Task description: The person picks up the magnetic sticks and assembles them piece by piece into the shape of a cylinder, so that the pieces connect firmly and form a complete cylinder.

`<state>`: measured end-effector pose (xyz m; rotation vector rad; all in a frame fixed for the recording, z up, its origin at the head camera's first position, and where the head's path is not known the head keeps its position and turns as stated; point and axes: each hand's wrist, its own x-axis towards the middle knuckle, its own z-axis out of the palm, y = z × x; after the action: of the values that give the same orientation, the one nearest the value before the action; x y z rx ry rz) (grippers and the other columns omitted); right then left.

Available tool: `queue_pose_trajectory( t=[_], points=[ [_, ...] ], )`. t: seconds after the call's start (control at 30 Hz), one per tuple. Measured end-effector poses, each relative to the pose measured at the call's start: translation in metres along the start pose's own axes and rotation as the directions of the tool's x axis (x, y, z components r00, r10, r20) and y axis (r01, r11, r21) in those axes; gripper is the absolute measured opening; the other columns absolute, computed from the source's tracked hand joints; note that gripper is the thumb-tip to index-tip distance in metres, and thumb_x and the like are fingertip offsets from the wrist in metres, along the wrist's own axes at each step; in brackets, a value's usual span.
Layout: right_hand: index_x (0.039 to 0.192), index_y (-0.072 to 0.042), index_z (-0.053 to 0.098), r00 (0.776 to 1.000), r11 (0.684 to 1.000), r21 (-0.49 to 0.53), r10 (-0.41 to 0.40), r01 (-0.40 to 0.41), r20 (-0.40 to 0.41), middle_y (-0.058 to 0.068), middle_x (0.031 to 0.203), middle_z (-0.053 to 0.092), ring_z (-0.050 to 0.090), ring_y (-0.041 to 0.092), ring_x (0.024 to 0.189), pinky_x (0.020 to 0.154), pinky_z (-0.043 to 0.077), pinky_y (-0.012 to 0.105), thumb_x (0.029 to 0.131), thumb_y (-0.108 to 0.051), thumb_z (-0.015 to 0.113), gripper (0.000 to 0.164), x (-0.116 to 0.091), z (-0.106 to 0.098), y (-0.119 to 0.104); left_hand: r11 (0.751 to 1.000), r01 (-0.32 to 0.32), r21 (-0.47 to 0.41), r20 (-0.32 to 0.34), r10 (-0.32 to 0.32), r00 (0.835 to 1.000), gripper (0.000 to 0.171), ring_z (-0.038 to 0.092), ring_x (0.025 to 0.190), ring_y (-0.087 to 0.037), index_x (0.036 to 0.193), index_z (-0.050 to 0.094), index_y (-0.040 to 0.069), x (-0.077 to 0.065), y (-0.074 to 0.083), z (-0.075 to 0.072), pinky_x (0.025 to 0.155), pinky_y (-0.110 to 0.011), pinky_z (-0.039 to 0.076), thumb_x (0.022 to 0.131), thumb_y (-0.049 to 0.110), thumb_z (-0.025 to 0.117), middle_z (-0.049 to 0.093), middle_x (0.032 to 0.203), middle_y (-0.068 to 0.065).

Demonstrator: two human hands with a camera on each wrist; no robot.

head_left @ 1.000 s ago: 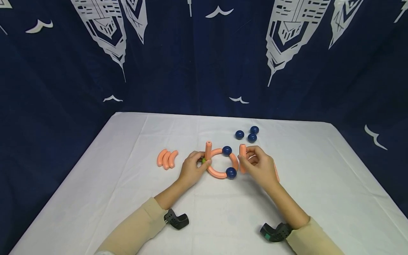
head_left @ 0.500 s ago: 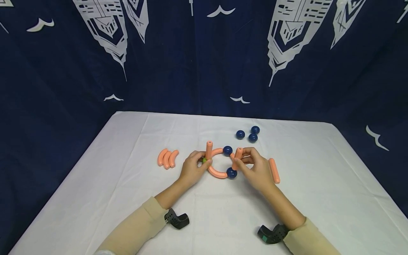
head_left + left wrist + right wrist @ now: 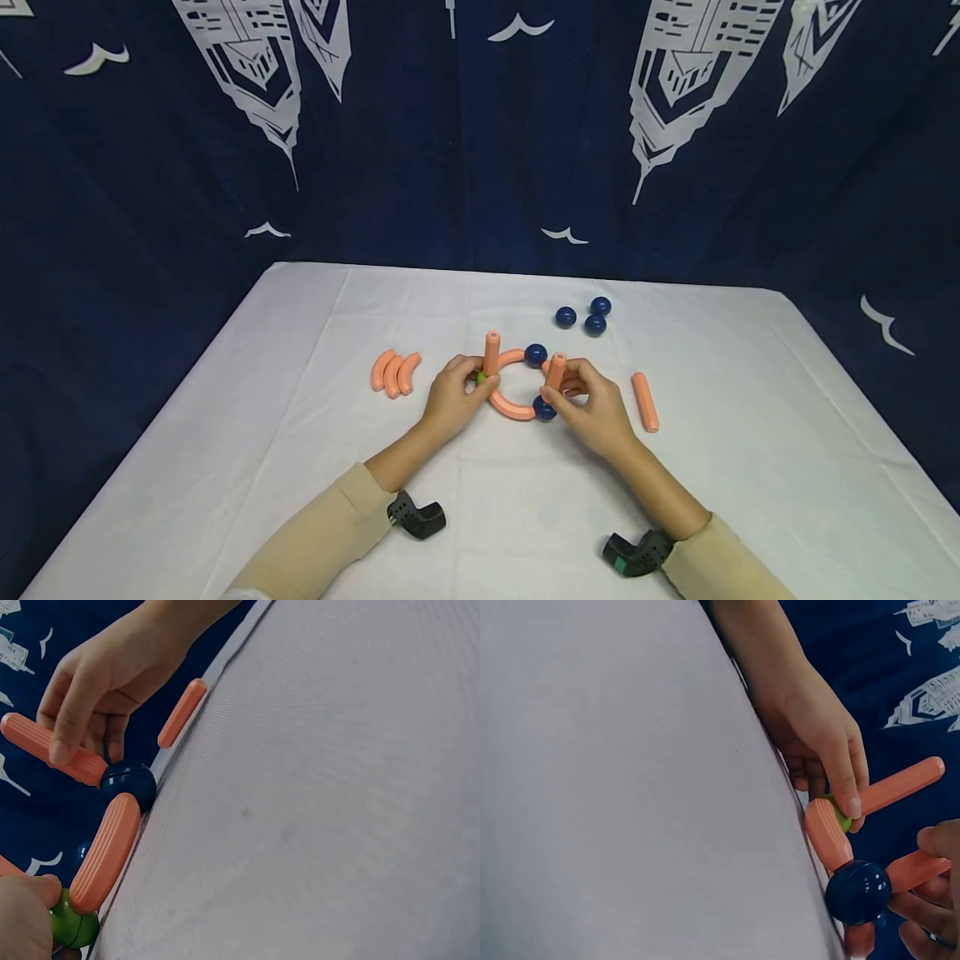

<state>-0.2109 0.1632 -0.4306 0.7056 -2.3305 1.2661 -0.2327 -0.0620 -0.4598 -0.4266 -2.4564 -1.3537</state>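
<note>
A partial ring of curved orange pieces lies on the white table, joined by navy balls. My left hand pinches a green ball on the ring's left, which carries an upright orange rod. My right hand pinches a second straight orange rod, its lower end on the front navy ball. The left wrist view shows that rod touching the navy ball, beside a curved piece. In the right wrist view the navy ball sits between the curved piece and the held rod.
A loose straight orange rod lies to the right of my right hand. Three navy balls sit behind the ring. Three curved orange pieces lie side by side at the left. A dark blue printed curtain hangs behind the table.
My right hand has carried its orange rod left from beside the ring onto the front navy ball, uncovering the loose rod behind it. The left hand has not moved.
</note>
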Motion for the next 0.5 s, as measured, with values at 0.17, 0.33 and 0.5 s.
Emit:
queue_pose_trajectory(
  t=[0.17,0.33,0.5],
  points=[
    [0.091,-0.007,0.064,0.999,0.993,-0.114,-0.030,0.033,0.032,-0.002,0.083,0.064,0.060,0.018,0.078,0.070,0.052,0.037,0.077,-0.009,0.082,0.023,-0.002,0.003,0.010,1.000,-0.006,-0.003,-0.003,0.006,1.000,0.024,0.058,0.088,-0.017,0.110,0.069,0.007,0.001,0.000,0.000,0.078,-0.035,0.046,0.091,0.021,0.070,0.060,0.097,-0.003],
    [0.086,-0.013,0.067,0.997,0.989,-0.139,-0.034,0.045,0.076,-0.006,0.085,0.060,0.057,0.018,0.081,0.071,0.049,0.034,0.075,-0.017,0.085,0.021,-0.006,0.004,0.015,1.000,-0.004,-0.005,-0.001,0.004,1.000,0.024,0.057,0.088,-0.018,0.110,0.069,0.006,0.000,0.001,0.000,0.079,-0.035,0.046,0.091,0.021,0.070,0.060,0.096,-0.003],
    [0.086,-0.013,0.068,0.996,0.993,-0.112,-0.035,0.043,0.077,-0.007,0.086,0.060,0.056,0.015,0.080,0.070,0.049,0.031,0.075,-0.017,0.085,0.021,-0.007,0.005,0.016,1.000,-0.001,0.002,0.010,0.001,1.000,0.026,0.054,0.083,-0.017,0.111,0.069,0.006,-0.002,0.002,-0.001,0.073,-0.032,0.045,0.092,0.022,0.069,0.058,0.094,-0.002]
  ],
)
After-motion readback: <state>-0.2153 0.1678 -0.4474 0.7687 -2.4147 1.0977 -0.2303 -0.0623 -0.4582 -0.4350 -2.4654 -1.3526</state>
